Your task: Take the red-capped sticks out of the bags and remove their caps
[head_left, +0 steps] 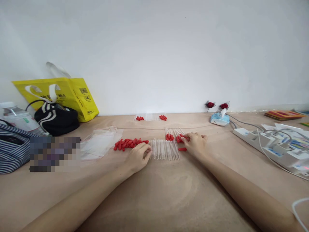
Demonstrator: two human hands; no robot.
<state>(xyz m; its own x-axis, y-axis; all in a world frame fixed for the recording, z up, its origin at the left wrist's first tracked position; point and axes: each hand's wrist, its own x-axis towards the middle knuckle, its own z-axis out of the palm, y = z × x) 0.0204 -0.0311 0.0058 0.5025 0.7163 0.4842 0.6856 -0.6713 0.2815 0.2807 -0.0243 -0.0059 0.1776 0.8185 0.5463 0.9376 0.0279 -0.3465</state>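
A row of clear thin tubes (165, 149) lies on the tan tabletop (169, 193) between my hands. My left hand (138, 157) rests curled at the row's left end, fingers closed against the tubes. A pile of small red caps (129, 143) lies just left of it. My right hand (196, 142) sits at the row's right end, fingers pinched on red caps (180, 138). One loose red cap (182, 149) lies below that hand. More capped tubes (172, 133) lie behind the row.
Clear plastic bags (100, 145) lie to the left. Beyond them are a black bag (56, 119), a yellow bag (70, 95), a striped bag (12, 148) and a bottle (16, 117). Power strips with cables (277, 145), a tissue pack (219, 118) and two red roses (217, 105) are at right.
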